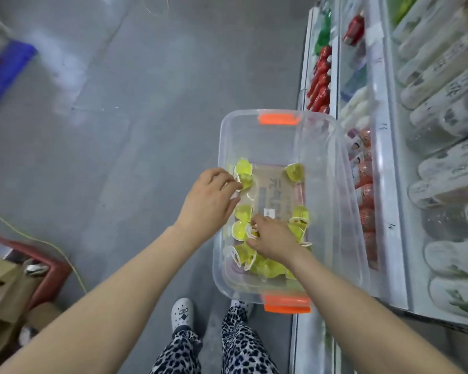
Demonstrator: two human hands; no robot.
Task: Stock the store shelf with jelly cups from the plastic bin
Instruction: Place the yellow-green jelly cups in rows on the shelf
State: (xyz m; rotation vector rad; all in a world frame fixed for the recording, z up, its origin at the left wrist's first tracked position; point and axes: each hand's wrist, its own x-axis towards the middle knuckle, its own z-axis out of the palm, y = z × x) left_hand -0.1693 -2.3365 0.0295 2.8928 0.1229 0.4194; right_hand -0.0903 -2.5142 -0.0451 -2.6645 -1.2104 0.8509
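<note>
While inside plastic bin: pinching jelly cup at left wall with curled left hand fingertips; clasping second jelly cup, mid-bin, within curled right hand fingers.

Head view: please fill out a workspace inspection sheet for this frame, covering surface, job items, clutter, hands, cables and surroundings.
Surface: grey concrete floor; the plastic bin stands beside the store shelf.
Job's things: yellow jelly cups lie loose in the bin, mostly at its near end.
Clutter: cardboard boxes and a red crate at lower left; a blue crate at upper left.
Hands: left hand pinches a cup by the bin's left wall; right hand curls round another.
Cables: a thin yellow-green cable crosses the floor by the red crate.
Surroundings: shelf rows of bottles and packets; white clogs below.
</note>
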